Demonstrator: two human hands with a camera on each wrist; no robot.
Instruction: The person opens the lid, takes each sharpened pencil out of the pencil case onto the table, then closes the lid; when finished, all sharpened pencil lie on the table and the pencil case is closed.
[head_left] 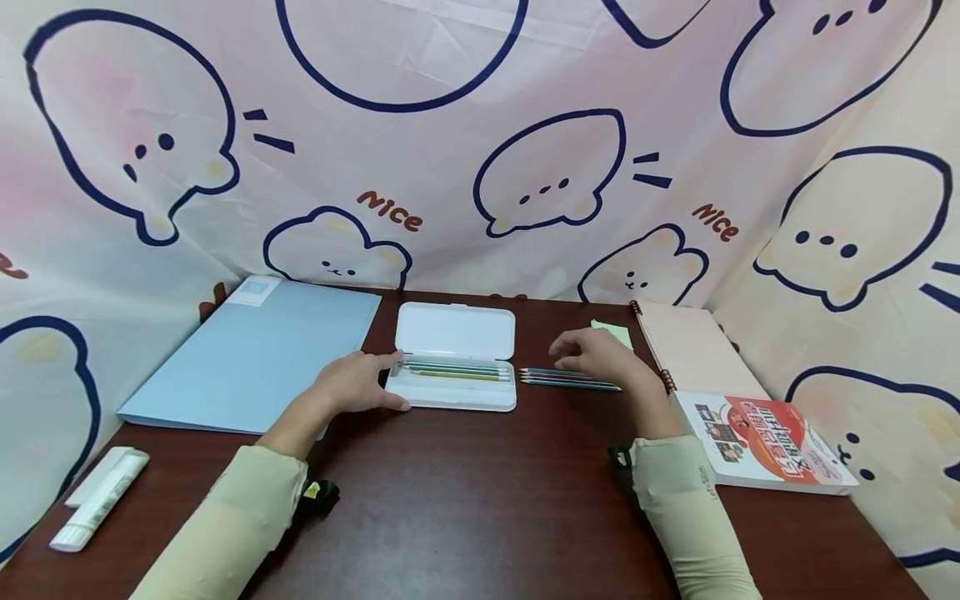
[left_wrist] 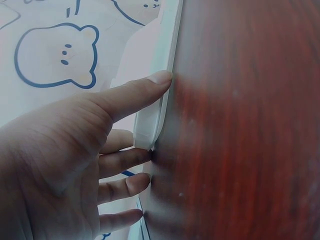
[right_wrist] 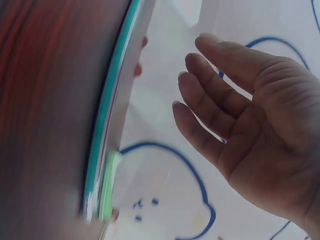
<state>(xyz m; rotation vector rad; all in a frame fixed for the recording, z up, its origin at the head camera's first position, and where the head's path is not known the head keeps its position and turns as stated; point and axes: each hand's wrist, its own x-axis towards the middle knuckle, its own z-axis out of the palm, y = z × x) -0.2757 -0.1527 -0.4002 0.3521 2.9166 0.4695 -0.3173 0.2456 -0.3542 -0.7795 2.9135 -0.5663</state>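
A white pencil case (head_left: 452, 400) lies on the table with its lid (head_left: 455, 331) raised at the back. Several pencils (head_left: 461, 373) rest inside along the hinge side. My left hand (head_left: 354, 383) grips the case's left end, its thumb at the front edge and index finger near the hinge; the left wrist view shows the thumb against the case wall (left_wrist: 146, 127). More pencils (head_left: 570, 380) lie side by side on the table, right of the case. Over them hovers my right hand (head_left: 596, 354), fingers loosely bent and holding nothing; the right wrist view shows it apart from the pencils (right_wrist: 102, 120).
A blue folder (head_left: 277, 350) lies at left, with a white tube-like item (head_left: 101, 498) in front of it. Green sticky notes (head_left: 613, 332) sit behind the right hand. At right are a spiral notebook (head_left: 701, 346) and a red-and-white book (head_left: 768, 442). A printed cloth hangs behind.
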